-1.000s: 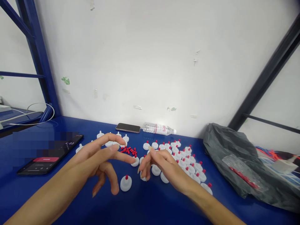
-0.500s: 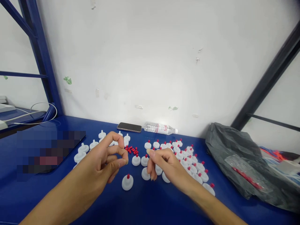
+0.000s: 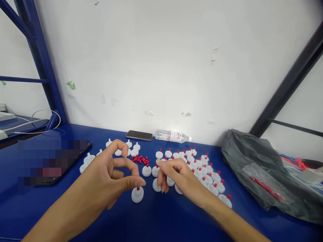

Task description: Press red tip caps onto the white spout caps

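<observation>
My left hand holds nothing; its fingers are bent and the thumb stands apart from them. The thumb tip appears just above the red cap of a white round nozzle lid on the table; whether it touches cannot be told. My right hand is closed, thumb tip against the index finger, and anything between them is hidden. Beneath and around it stand several white lids with red caps. Small loose red caps lie in a pile between the hands. Beyond my left hand are white lids without red caps.
A phone and a clear plastic bottle lie by the wall. At the left is a dark flat device, partly blurred out. A dark grey plastic bag with a clear packet lies at the right of the blue table.
My left thumb has moved down and away from the fingers, toward the front lid's red cap. My right hand has stayed almost in place. The view has shifted slightly.
</observation>
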{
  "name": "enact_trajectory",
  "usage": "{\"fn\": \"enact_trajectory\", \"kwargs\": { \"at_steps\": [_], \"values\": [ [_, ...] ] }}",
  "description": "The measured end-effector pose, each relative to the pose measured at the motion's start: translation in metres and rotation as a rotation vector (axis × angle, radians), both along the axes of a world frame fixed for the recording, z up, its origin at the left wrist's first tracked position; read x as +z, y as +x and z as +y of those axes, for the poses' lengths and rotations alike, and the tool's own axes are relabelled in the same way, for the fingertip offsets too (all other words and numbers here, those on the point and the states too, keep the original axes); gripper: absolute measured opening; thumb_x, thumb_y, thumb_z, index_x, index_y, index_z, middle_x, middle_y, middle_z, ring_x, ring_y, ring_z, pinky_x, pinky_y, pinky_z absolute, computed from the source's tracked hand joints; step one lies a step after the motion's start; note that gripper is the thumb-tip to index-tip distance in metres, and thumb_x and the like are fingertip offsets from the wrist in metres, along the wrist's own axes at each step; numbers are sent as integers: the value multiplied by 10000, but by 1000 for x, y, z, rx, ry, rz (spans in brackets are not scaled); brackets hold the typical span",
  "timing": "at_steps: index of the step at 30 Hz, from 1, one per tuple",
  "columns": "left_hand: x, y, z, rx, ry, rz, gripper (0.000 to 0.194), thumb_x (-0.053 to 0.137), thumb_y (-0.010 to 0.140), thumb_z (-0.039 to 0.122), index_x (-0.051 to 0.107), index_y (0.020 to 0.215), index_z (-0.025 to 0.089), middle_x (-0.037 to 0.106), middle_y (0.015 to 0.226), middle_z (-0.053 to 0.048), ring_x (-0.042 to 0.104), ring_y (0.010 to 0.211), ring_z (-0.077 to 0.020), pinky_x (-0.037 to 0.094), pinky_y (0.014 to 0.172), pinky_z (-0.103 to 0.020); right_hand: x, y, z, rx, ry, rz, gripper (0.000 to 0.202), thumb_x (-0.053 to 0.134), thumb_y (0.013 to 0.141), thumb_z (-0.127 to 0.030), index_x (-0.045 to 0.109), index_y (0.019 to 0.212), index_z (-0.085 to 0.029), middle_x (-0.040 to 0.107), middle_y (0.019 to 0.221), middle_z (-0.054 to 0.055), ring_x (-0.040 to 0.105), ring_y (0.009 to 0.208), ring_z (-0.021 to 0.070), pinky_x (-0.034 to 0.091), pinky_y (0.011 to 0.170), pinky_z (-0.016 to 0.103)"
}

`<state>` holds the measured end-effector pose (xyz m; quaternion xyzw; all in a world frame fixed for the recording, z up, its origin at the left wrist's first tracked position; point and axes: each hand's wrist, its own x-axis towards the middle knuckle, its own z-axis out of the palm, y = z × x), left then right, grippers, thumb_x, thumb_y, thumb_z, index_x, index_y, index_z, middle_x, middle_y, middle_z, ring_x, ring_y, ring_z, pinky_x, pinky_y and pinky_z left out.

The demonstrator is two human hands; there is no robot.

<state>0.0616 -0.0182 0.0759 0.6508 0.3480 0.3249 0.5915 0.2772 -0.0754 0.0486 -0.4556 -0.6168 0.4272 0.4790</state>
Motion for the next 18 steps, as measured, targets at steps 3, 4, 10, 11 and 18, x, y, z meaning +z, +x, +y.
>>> {"fn": "enact_trajectory", "kwargs": {
  "at_steps": [3, 4, 10, 11, 18],
  "values": [
    [2, 0, 2, -28, -3, 16, 678, 888, 690, 411, 301, 1016, 317, 739, 724, 91, 463, 289, -62, 268, 301, -131, 0, 0, 0, -1, 0, -5, 666, 542, 965, -705, 716, 639, -150, 628, 549, 29, 591, 518, 114, 499, 560, 227],
    [1, 0, 3, -38, 7, 19, 628, 850, 741, 455, 305, 1019, 312, 757, 745, 72, 500, 301, -71, 260, 309, -126, -1, 0, 0, 1, 1, -5, 670, 540, 964, -709, 716, 640, -150, 629, 551, 29, 591, 518, 114, 498, 559, 227],
    [-5, 2, 4, -80, 91, 24, 476, 704, 865, 553, 312, 967, 302, 731, 798, 73, 501, 341, -52, 274, 306, -116, -3, -1, 1, 11, 8, -12, 687, 533, 951, -738, 711, 638, -153, 648, 575, 35, 595, 520, 116, 498, 557, 232],
    [-5, 3, 3, -78, 102, 33, 454, 692, 874, 547, 321, 958, 298, 711, 796, 80, 492, 349, -45, 278, 305, -113, -3, -1, 2, 13, 9, -12, 689, 532, 950, -741, 710, 637, -153, 652, 580, 38, 596, 520, 117, 498, 555, 235],
    [-8, 1, -5, -59, 140, 62, 319, 635, 922, 458, 364, 964, 295, 679, 890, 70, 495, 417, -36, 291, 319, -113, -2, -2, 1, 13, 4, -8, 688, 539, 943, -744, 708, 637, -152, 636, 566, 31, 588, 512, 115, 495, 548, 232]
  ]
}}
